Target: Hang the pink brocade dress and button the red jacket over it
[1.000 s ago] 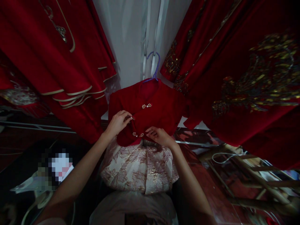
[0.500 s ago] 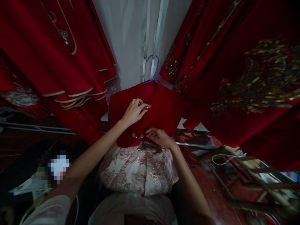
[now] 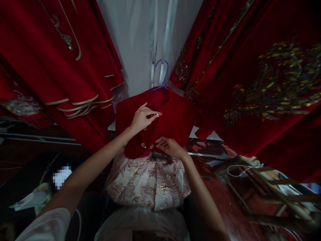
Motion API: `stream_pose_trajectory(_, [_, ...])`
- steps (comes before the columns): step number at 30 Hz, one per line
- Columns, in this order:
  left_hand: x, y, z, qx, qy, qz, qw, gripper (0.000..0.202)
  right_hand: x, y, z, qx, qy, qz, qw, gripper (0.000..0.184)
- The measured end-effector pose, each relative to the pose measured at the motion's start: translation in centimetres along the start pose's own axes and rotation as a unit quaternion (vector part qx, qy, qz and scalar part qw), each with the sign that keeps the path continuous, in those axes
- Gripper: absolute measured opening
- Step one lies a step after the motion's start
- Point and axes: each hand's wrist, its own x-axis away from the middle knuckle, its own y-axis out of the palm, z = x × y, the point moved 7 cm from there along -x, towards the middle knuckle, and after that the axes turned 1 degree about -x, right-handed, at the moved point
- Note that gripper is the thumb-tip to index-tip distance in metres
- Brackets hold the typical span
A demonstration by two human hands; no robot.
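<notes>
Short red jacket [image 3: 179, 115] is laid out front-up at centre, purple hanger [image 3: 166, 72] set in its neckline, hem lapped over cream-pink brocade skirt [image 3: 147, 184]. Upper floral clasp [image 3: 159, 114] is pinched between thumb and fingers of left hand [image 3: 142, 117]. Right hand [image 3: 169, 146] is placed at lower front of jacket, fingers loosely curled, just beside lower floral clasp [image 3: 151, 146]; whether any cloth is gripped by it cannot be told. Middle floral clasp [image 3: 145, 129] is partly hidden by left hand. Hanger hook is seen against pale metal bars [image 3: 164, 40]. Jacket is flanked by pale-piped red garment [image 3: 82, 77] on left, gold-beaded red garment [image 3: 283, 80] on right; white cable [image 3: 238, 174] is looped at lower right, near wooden frame [image 3: 281, 219]
</notes>
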Motion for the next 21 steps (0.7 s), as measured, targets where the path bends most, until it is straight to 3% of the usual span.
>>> stream_pose_trajectory(3, [0.9, -0.6, 0.1, 0.014, -0.009, 0.065, 0.998, 0.017, 0.2, 0.0, -0.2, -0.001, 0.007, 0.001, 1.000, 0.021])
stream_pose_trajectory(6, [1.4, -1.0, 0.5, -0.009, 0.005, 0.093, 0.996, 0.016, 0.1, -0.2, -0.8, -0.010, -0.004, 0.016, 1.000, 0.019])
stream_pose_trajectory(8, [1.3, -1.0, 0.9, -0.044, 0.025, 0.080, 0.995, 0.017, -0.3, -1.6, -1.9, -0.026, -0.024, 0.104, 0.994, 0.017])
stream_pose_trajectory(10, [0.8, -0.6, 1.3, -0.085, 0.049, 0.034, 0.995, 0.020, -0.6, -4.1, -3.6, -0.054, -0.053, 0.271, 0.960, 0.020])
stream_pose_trajectory(12, [0.3, 0.4, 1.6, -0.120, 0.071, -0.046, 0.989, 0.023, -0.9, -6.2, -5.6, -0.100, -0.097, 0.414, 0.900, 0.026])
stream_pose_trajectory(13, [0.2, 1.1, 1.7, -0.138, 0.076, -0.094, 0.983, 0.025, -1.6, -6.5, -6.7, -0.126, -0.127, 0.430, 0.885, 0.030])
stream_pose_trajectory(14, [0.2, 1.8, 1.7, -0.158, 0.076, -0.145, 0.974, 0.026, -2.8, -6.4, -7.8, -0.143, -0.154, 0.408, 0.888, 0.036])
stream_pose_trajectory(16, [0.5, 2.9, 1.1, -0.206, 0.051, -0.235, 0.949, 0.027, -5.4, -5.5, -9.3, -0.136, -0.159, 0.338, 0.918, 0.054])
stream_pose_trajectory(19, [1.6, 2.9, -0.7, -0.269, -0.023, -0.324, 0.907, 0.025, -7.7, -4.7, -8.6, -0.022, -0.033, 0.317, 0.948, 0.088])
stream_pose_trajectory(21, [2.1, 1.8, -2.2, -0.282, -0.063, -0.335, 0.897, 0.023, -7.4, -5.6, -7.1, 0.078, 0.069, 0.354, 0.929, 0.103])
